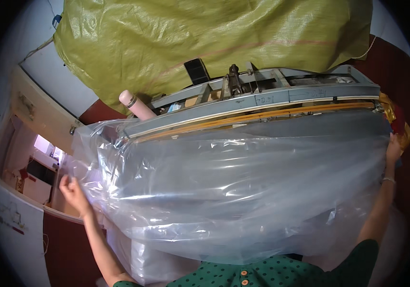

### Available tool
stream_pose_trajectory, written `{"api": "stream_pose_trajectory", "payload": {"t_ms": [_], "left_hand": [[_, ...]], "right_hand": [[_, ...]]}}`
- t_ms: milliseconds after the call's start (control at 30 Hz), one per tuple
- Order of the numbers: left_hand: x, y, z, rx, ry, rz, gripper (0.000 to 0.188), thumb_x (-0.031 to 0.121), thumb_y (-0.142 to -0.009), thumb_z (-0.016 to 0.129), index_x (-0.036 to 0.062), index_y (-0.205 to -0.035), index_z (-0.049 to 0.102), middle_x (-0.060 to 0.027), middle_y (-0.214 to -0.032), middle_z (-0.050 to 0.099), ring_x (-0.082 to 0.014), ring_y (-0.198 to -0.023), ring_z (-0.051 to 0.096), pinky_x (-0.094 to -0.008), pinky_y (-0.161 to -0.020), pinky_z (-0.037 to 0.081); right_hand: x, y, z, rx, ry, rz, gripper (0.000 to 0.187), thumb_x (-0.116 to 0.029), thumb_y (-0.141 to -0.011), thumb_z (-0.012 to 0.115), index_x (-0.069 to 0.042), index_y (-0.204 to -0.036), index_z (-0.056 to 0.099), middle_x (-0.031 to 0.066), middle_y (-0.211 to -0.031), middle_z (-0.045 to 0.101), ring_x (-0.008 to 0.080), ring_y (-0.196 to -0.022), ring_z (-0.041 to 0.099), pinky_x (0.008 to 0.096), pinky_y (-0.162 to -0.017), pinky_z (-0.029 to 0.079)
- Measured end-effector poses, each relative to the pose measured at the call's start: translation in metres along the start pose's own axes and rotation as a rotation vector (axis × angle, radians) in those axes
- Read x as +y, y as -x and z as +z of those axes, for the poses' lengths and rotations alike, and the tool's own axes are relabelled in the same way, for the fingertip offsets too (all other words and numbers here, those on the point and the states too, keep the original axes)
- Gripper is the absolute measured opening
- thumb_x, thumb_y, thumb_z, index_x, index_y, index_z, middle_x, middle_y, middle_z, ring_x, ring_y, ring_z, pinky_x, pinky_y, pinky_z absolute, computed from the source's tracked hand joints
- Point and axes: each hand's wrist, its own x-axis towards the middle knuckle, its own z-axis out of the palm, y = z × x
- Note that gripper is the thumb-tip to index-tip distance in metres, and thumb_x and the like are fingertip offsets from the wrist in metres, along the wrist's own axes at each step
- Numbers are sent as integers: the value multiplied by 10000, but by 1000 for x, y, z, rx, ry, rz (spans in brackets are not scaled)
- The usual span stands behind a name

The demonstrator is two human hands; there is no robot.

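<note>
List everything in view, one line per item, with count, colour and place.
Plastic sheet: one, clear, spread between the hands
Long frame: one, grey, beyond the sheet
Strips: at least one, orange, along the frame's near side
Bottle: one, pink, by the frame's left end
Phone-like slab: one, black, behind the frame
Woven cover: one, yellow-green, at the top
Crinkled material: count unclear, gold, far right
Doorway: one, pale surround, left
Bracelet: one, pale, right wrist
Shirt: one, dotted green, bottom
Left hand: one, bare, sheet's left edge
Right hand: one, bare, sheet's right edge
</note>
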Motion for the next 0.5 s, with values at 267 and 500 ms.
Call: {"api": "stream_pose_trajectory", "payload": {"t_ms": [267, 500], "left_hand": [[91, 132, 42, -628, 653, -215, 468, 388, -921, 408, -6, -1166, 468, -66, -939, 564, -149, -832, 546, -243, -713, 462], [-32, 37, 57, -168, 236, -241, 206, 201, -875, 540, 10, -952, 555, -62, -767, 578, -160, -679, 532, -268, -597, 423]], "right_hand": [[-8, 10, -13, 66, 13, -14, 453, -434, -921, 364, -85, -1158, 528, 194, -1055, 574, 382, -992, 527, 430, -815, 422], [24, -10, -3, 141, 61, -105, 458, -434, -919, 374, -108, -1216, 497, 157, -1143, 555, 356, -1055, 511, 422, -852, 415]]}}
